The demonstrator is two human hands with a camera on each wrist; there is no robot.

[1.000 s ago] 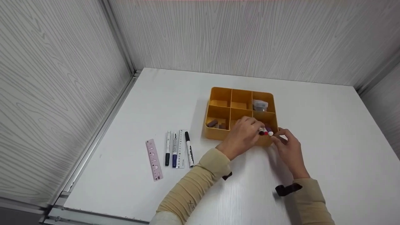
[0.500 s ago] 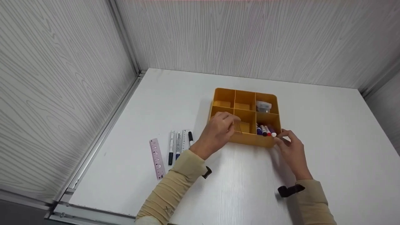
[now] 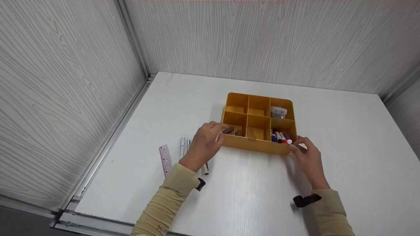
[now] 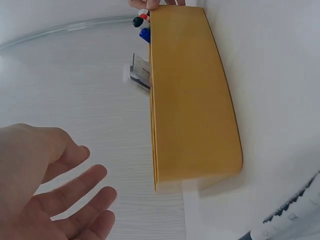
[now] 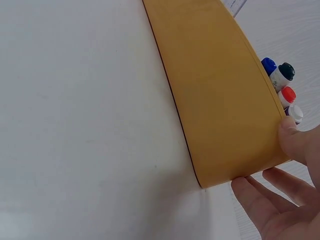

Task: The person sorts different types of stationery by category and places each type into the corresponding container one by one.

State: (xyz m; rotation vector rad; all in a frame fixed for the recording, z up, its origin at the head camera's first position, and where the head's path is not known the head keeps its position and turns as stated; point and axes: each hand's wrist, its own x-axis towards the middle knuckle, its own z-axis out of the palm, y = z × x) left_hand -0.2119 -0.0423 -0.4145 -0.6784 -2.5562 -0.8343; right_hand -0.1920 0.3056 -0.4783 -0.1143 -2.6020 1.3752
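Note:
A yellow six-compartment organizer box (image 3: 249, 145) stands on the white table. At its front right corner my right hand (image 3: 309, 160) pinches the wall, thumb (image 5: 290, 137) at the rim and fingertips against the side. My left hand (image 3: 205, 143) hovers by the front left corner, fingers loosely bent and holding nothing, as the left wrist view shows. Several capped markers (image 3: 280, 136) lie in the front right compartment. Brown pieces (image 3: 229, 130) sit in the front left one. A thin clear piece (image 3: 251, 134) leans at the front rim of the middle compartment.
A clear lidded container (image 3: 279, 112) occupies the back right compartment. Left of the box lie a pink ruler (image 3: 165, 157) and several white pens (image 3: 182, 147), partly hidden behind my left arm. White wood-grain panels (image 3: 246, 42) enclose the table at the back and sides.
My left hand has moved left from beside the markers, across the box's front, to its left corner. The clear piece and brown pieces now show. My right hand keeps its grip.

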